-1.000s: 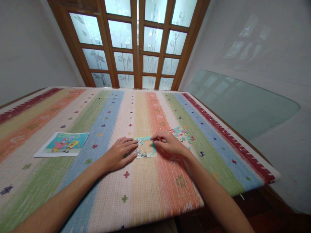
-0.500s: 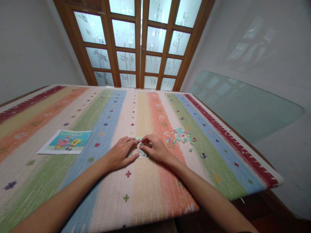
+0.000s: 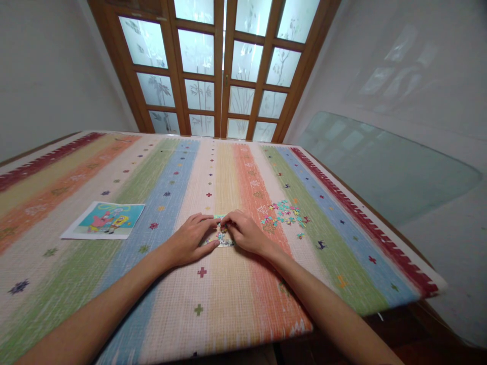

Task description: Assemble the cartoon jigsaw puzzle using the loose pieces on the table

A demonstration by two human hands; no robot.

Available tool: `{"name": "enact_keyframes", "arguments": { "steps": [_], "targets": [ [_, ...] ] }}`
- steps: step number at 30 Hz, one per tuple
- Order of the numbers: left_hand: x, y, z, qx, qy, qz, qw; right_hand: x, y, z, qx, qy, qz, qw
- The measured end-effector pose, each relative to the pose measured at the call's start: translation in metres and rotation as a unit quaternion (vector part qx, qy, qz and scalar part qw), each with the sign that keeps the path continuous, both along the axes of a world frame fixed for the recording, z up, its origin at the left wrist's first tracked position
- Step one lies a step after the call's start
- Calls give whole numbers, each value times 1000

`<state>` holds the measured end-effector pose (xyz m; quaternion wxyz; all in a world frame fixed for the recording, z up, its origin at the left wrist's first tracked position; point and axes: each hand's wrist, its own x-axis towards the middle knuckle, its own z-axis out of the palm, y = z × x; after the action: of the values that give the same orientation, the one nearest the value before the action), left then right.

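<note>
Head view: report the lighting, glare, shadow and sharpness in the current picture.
Head view: brightly backlit frosted panes in the brown wooden double doors; head view: pale window-shaped glare on the smooth whitish wall; head view: soft shadow beneath the bare right hand; head view: small multicoloured jigsaw pieces too indistinct for their printing to show.

A striped tablecloth [image 3: 182, 304] spreads from near to far. Beyond stand wooden doors [image 3: 218, 76] with frosted panes [image 3: 196, 52]; a left wall [image 3: 45, 71] and right wall [image 3: 456, 96] flank it, a greenish panel [image 3: 380, 162] at right.
</note>
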<state>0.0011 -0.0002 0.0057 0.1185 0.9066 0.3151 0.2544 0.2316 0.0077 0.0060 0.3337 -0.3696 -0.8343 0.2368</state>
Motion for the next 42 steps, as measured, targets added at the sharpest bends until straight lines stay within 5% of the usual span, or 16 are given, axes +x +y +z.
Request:
{"name": "enact_keyframes", "arguments": {
  "steps": [13, 42],
  "targets": [
    [-1, 1, 0, 5, 2, -1, 1000, 9, -1, 10, 113, -73, 12, 991],
    [0, 1, 0, 7, 4, -14, 1000, 5, -3, 0, 108, -123, -14, 986]
  ]
}}
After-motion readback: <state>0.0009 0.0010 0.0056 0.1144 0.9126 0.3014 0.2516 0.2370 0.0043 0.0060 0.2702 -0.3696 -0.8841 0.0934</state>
